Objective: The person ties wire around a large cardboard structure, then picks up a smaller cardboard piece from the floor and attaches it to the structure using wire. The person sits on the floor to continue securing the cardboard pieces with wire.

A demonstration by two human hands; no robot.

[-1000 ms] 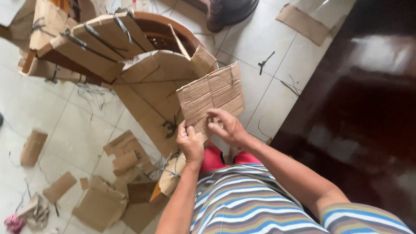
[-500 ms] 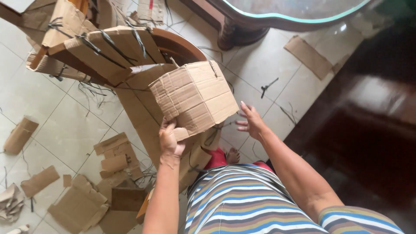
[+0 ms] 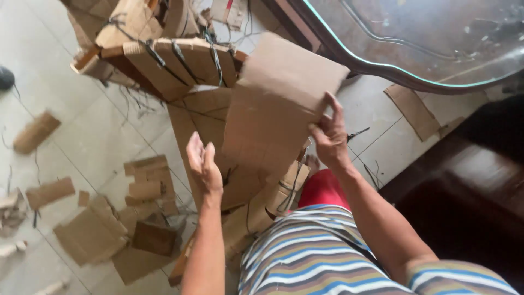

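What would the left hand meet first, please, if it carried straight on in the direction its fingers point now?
The left hand is open, fingers pointing up and away. Just ahead lies the flat cardboard sheet held by the right hand; it would probably touch that sheet's lower left part first, though depth is unclear.

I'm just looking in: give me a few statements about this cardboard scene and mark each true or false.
1. The right hand grips the edge of a cardboard sheet. True.
2. The left hand grips the same sheet. False: it is open, fingers straight, just left of the sheet, gripping nothing.
3. Cardboard scraps lie on the tiled floor. True.
4. The person wears a plain white shirt. False: the shirt is striped.
5. A glass-topped table stands at the upper right. True.
6. The floor is carpeted. False: it is pale tile.
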